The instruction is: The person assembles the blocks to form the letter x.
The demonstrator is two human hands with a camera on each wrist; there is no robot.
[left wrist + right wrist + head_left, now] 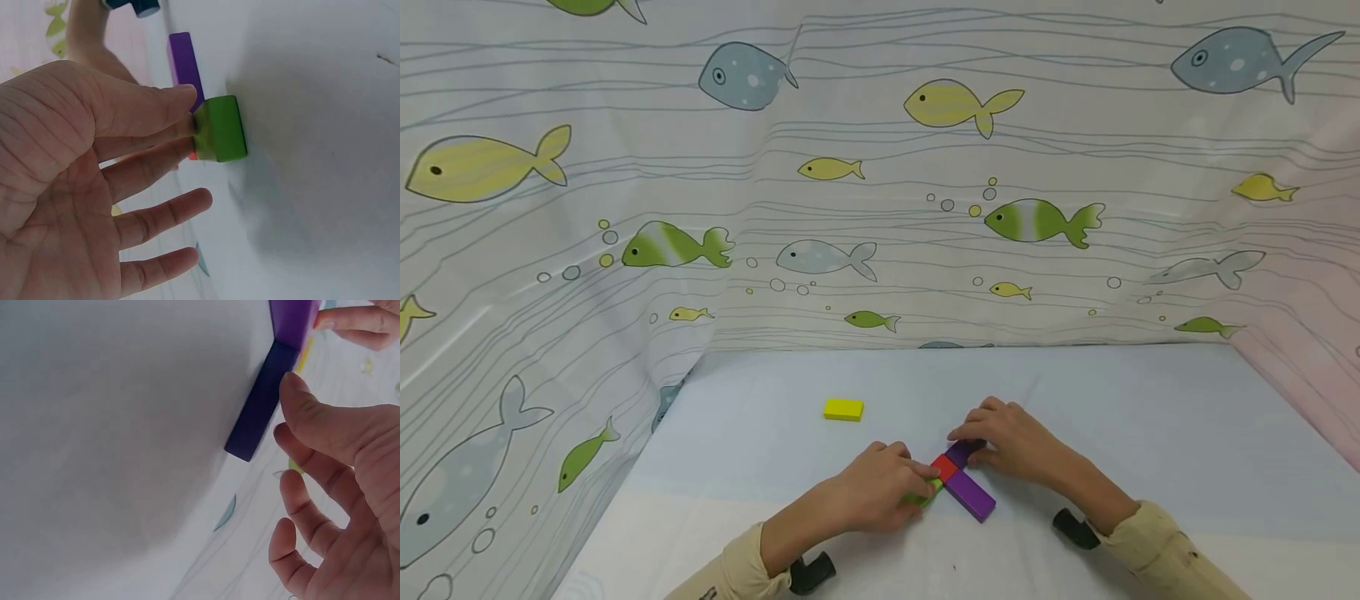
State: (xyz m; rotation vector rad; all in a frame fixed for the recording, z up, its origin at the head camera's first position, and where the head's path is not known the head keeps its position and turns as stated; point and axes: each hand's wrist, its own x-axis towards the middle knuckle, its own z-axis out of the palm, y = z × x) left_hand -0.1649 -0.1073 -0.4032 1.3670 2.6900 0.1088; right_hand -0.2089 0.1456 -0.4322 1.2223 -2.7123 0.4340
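Observation:
A small red block (944, 468) forms the middle of a cluster of blocks on the table. A purple block (972, 496) extends from it toward the near right, and a dark purple block (961, 452) toward the far right. My left hand (880, 490) holds a green block (229, 128) between thumb and fingers on the red block's near left side, with a fingertip at the red block. With thumb and fingertips my right hand (1017, 440) pinches the dark purple block, partly covering it in the head view.
A yellow block (843, 410) lies by itself farther back, left of the cluster. The white table (760, 400) is bordered by a fish-print curtain (880, 208) at the back and sides. Black wrist devices (1075, 529) hang under both forearms.

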